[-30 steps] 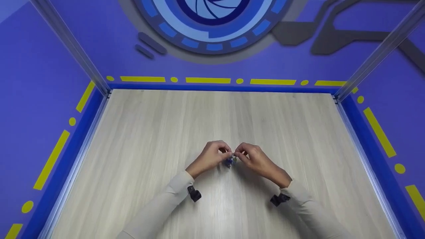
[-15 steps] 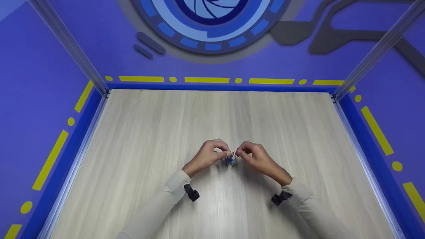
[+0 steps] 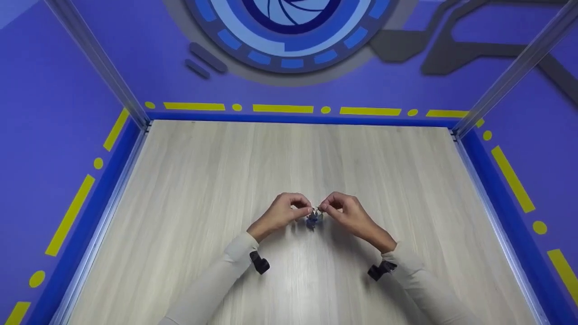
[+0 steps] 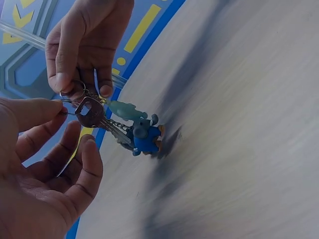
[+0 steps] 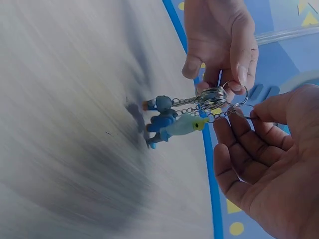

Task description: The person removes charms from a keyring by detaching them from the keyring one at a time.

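Between my hands hangs a bunch of key rings [image 5: 213,98] with short chains. My left hand [image 3: 279,215] pinches a ring of the bunch with thumb and index finger; its other fingers are loosely bent. Opposite it, my right hand [image 3: 352,217] pinches a small ring [image 5: 252,112] at the end of a charm's chain. A metal key [image 4: 90,113] dangles among the rings. Below hang small figures, one a blue-clothed figure [image 4: 146,141] with a grey head, and a pale green charm [image 4: 126,110]. How the rings link is too small to tell.
A light wood-grain table [image 3: 216,171] lies under both hands. Blue-purple panels with yellow marks enclose it, the back wall [image 3: 289,97] and side walls meeting at metal posts. A small black camera [image 3: 259,262] sits on each wrist.
The hands stay close together at the same spot, with slight finger shifts. The hanging charms have turned and swung a little below the rings.
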Motion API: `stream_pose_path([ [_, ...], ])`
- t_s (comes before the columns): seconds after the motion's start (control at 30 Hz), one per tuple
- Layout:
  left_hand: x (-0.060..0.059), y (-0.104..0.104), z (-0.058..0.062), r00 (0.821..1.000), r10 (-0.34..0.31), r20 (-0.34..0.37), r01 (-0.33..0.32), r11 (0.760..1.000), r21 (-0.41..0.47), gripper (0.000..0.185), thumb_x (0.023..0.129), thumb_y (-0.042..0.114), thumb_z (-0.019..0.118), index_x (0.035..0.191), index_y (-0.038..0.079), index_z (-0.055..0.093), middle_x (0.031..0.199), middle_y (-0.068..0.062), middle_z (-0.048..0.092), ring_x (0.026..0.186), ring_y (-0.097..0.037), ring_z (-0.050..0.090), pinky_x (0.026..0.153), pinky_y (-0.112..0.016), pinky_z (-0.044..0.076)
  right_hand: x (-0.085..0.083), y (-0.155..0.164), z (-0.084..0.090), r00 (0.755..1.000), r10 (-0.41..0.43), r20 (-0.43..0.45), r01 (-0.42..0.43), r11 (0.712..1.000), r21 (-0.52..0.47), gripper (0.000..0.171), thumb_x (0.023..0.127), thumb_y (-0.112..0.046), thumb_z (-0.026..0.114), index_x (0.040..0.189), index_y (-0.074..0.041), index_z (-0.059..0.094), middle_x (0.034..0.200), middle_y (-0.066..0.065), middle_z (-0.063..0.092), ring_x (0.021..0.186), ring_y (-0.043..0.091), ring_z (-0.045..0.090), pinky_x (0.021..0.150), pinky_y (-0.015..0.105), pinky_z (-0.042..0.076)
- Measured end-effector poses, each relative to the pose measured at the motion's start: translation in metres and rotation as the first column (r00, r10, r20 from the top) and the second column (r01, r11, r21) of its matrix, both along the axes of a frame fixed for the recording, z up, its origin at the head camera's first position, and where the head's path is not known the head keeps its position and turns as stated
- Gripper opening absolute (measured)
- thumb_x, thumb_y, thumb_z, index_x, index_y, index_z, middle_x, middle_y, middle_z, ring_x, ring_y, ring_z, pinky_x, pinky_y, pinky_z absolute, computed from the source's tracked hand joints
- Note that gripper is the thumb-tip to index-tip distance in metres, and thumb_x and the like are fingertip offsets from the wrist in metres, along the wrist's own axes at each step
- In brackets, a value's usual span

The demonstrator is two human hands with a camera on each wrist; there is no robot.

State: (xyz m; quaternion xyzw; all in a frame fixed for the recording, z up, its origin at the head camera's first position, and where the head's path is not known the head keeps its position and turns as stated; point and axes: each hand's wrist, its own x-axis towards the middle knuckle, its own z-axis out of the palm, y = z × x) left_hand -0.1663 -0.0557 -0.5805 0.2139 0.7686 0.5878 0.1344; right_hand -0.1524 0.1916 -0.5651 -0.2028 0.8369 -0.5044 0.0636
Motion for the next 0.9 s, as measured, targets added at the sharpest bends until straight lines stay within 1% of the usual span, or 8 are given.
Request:
stream_pose_path([
  [0.1, 0.000, 0.000, 0.003, 1.000, 0.005, -0.019, -0.005, 0.999, -0.035, 0.006, 0.101, 0.009, 0.076, 0.101, 0.006, 0.081, 0.095, 0.005, 0.075, 0.092, -0.011, 0.065, 0.088, -0.034, 0.052, 0.001, -0.001, 0.003, 0.999, 0.013, -0.037, -0.012, 0.999, 0.037, 0.009, 0.107, -0.004, 0.070, 0.101, -0.007, 0.075, 0.101, 0.002, 0.079, 0.097, 0.026, 0.077, 0.088, 0.040, 0.061],
  [0.2, 0.000, 0.000, 0.007, 0.999, 0.002, -0.033, -0.003, 0.998, -0.056, 0.005, 0.101, 0.010, 0.077, 0.101, 0.007, 0.081, 0.095, 0.005, 0.075, 0.090, -0.011, 0.065, 0.086, -0.031, 0.051, 0.001, -0.001, 0.006, 0.997, 0.028, -0.069, -0.023, 0.997, 0.069, 0.008, 0.107, -0.005, 0.072, 0.101, -0.007, 0.075, 0.099, 0.001, 0.079, 0.096, 0.019, 0.076, 0.086, 0.039, 0.060],
  [0.37, -0.002, 0.002, 0.012, 0.998, -0.006, -0.066, 0.001, 0.997, -0.073, 0.003, 0.099, 0.009, 0.078, 0.098, 0.008, 0.081, 0.096, 0.000, 0.077, 0.088, -0.009, 0.063, 0.083, -0.028, 0.050, 0.001, -0.003, 0.010, 0.993, 0.052, -0.110, -0.040, 0.994, 0.105, 0.006, 0.106, -0.007, 0.073, 0.101, -0.008, 0.076, 0.097, 0.000, 0.078, 0.094, 0.018, 0.073, 0.084, 0.034, 0.058],
  [0.47, -0.003, 0.003, 0.014, 0.997, -0.015, -0.080, 0.008, 0.996, -0.092, 0.004, 0.098, 0.007, 0.078, 0.095, 0.008, 0.080, 0.095, 0.001, 0.076, 0.087, -0.009, 0.063, 0.082, -0.028, 0.049, 0.001, -0.003, 0.010, 0.991, 0.061, -0.116, -0.047, 0.992, 0.114, 0.005, 0.106, -0.008, 0.074, 0.102, -0.008, 0.076, 0.096, 0.002, 0.078, 0.092, 0.018, 0.073, 0.080, 0.033, 0.057],
  [0.6, -0.004, 0.003, 0.014, 0.998, -0.032, -0.061, 0.025, 0.993, -0.115, 0.008, 0.098, 0.005, 0.078, 0.092, 0.010, 0.079, 0.092, 0.004, 0.074, 0.085, -0.010, 0.062, 0.080, -0.027, 0.048, 0.001, -0.002, 0.010, 0.992, 0.065, -0.105, -0.051, 0.991, 0.127, 0.005, 0.106, -0.009, 0.074, 0.102, -0.008, 0.076, 0.095, 0.002, 0.078, 0.091, 0.017, 0.073, 0.078, 0.034, 0.056],
  [0.67, -0.005, 0.003, 0.013, 0.998, -0.041, -0.046, 0.035, 0.991, -0.126, 0.008, 0.098, 0.005, 0.079, 0.092, 0.010, 0.080, 0.092, 0.006, 0.073, 0.085, -0.009, 0.062, 0.079, -0.026, 0.047, 0.002, -0.002, 0.010, 0.994, 0.062, -0.090, -0.050, 0.990, 0.130, 0.005, 0.106, -0.010, 0.074, 0.102, -0.008, 0.076, 0.096, 0.002, 0.078, 0.092, 0.016, 0.073, 0.079, 0.033, 0.055],
  [0.77, -0.006, 0.002, 0.013, 0.998, -0.054, -0.035, 0.049, 0.989, -0.138, 0.003, 0.098, 0.007, 0.080, 0.095, 0.005, 0.081, 0.093, 0.006, 0.073, 0.084, -0.007, 0.061, 0.078, -0.025, 0.047, 0.002, -0.001, 0.011, 0.995, 0.063, -0.071, -0.054, 0.990, 0.127, 0.005, 0.106, -0.010, 0.074, 0.102, -0.007, 0.076, 0.097, 0.000, 0.078, 0.093, 0.018, 0.074, 0.080, 0.034, 0.056],
  [0.9, -0.006, 0.001, 0.012, 0.998, -0.060, -0.020, 0.057, 0.990, -0.132, 0.007, 0.098, 0.008, 0.080, 0.098, 0.001, 0.081, 0.092, 0.008, 0.073, 0.084, -0.005, 0.060, 0.079, -0.025, 0.046, 0.001, 0.001, 0.010, 0.996, 0.063, -0.063, -0.056, 0.992, 0.114, 0.006, 0.106, -0.012, 0.074, 0.103, -0.007, 0.076, 0.099, 0.000, 0.079, 0.095, 0.019, 0.074, 0.081, 0.034, 0.057],
])
